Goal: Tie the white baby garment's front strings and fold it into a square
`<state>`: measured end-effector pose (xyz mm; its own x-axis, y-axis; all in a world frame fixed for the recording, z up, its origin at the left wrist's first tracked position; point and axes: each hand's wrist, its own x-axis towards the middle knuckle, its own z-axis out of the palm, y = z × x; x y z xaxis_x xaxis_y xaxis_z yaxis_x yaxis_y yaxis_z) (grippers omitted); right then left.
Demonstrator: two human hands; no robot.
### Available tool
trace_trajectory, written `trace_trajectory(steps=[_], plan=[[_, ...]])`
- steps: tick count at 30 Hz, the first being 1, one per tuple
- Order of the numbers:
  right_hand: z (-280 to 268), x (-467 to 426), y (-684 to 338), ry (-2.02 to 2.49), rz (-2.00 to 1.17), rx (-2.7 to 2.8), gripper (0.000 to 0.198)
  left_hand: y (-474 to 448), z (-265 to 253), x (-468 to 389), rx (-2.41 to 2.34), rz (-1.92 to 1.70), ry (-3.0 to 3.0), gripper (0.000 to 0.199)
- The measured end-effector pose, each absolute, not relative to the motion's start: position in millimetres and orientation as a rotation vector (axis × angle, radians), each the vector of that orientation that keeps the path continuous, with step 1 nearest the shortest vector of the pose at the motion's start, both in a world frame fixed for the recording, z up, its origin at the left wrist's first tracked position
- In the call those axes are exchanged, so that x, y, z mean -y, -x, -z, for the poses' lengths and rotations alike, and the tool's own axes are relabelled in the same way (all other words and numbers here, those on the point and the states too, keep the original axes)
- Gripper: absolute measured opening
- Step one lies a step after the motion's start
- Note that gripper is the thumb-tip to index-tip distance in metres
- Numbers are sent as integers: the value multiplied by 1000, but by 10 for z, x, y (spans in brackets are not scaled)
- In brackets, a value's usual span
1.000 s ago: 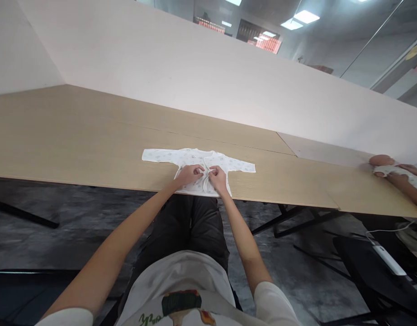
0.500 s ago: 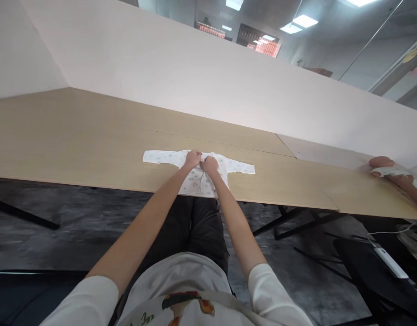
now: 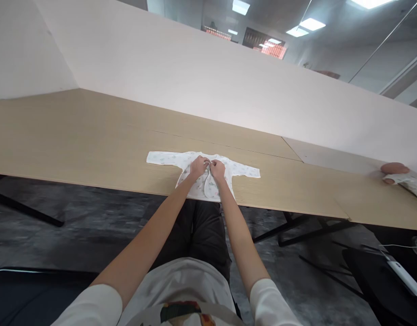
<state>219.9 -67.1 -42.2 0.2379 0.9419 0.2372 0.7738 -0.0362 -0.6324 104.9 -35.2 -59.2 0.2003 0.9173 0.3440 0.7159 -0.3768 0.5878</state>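
A small white baby shirt (image 3: 168, 158) with a faint print lies on the table before me, both sleeves spread out sideways and its hem at the table's front edge. My left hand (image 3: 198, 166) pinches the shirt's front near the upper middle. Close beside it, my right hand (image 3: 217, 170) grips the other side of the front opening. The fingertips of both hands almost meet there. Below them the loose front edge curves over the shirt's body. Whatever small fastening lies between the fingers is too small to make out.
A long wooden table (image 3: 103, 136) runs across the view, with a white partition (image 3: 195, 81) behind it. At the far right lies a doll (image 3: 395, 168) in white cloth. A black chair (image 3: 374, 271) bearing a white device (image 3: 405, 276) stands below right; another dark chair (image 3: 35, 294) is at lower left.
My hands stay on the shirt's front and have shifted slightly down the opening, fingertips closer together. The whole view has moved a little, so things appear further right.
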Motion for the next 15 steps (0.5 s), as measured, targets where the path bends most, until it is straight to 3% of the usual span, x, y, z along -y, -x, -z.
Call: trace_trajectory(steps=[15], plan=[[451, 696, -2195, 1723, -386, 1549, 26, -974, 592, 358, -1252, -1263, -2007, 20]])
